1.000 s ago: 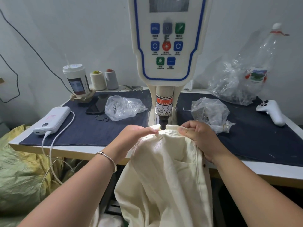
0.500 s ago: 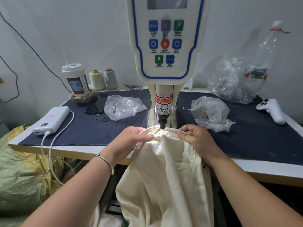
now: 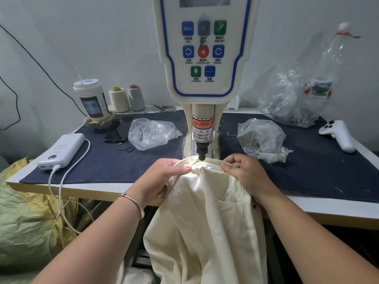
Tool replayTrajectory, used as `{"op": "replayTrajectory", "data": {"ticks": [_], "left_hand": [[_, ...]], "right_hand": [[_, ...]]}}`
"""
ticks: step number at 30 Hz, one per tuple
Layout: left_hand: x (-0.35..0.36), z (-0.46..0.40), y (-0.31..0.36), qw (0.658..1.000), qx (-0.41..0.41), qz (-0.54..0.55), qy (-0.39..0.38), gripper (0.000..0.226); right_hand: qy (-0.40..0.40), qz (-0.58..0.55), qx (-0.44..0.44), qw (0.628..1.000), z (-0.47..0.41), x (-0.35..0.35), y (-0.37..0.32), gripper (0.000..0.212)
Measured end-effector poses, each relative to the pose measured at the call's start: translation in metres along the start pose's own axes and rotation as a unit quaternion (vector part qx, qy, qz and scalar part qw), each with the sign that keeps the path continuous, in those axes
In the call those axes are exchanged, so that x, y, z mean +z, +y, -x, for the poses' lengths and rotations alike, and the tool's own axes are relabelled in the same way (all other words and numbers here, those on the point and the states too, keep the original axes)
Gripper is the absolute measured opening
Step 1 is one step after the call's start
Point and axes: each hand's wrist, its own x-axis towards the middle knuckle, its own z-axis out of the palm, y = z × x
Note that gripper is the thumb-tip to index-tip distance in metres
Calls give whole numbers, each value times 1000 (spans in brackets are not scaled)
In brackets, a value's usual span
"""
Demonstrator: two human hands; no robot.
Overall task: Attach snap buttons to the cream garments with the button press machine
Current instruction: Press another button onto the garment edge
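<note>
The cream garment hangs off the table's front edge, its top hem lifted under the button press machine. The machine's black punch tip sits right above the lit hem. My left hand pinches the hem just left of the punch, thumb on top. My right hand grips the hem just right of it, fingers curled over the edge. A dark snap shows on the garment's right seam.
Two clear bags of snap parts lie on the dark blue mat. A power bank, phone, cup, thread cones and white controller sit around. A green sack lies lower left.
Both hands have shifted the hem slightly under the punch and my left thumb now pinches it from above. The view has tilted a little.
</note>
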Motion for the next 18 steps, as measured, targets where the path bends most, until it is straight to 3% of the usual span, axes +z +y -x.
{"op": "replayTrajectory", "data": {"ticks": [5, 18], "left_hand": [[-2, -3, 1, 1000, 7, -27, -13, 49], [-2, -5, -1, 1000, 11, 3, -28, 40]], "right_hand": [[6, 11, -6, 1000, 1, 1, -1, 8], [9, 29, -1, 1000, 4, 1, -5, 12]]}}
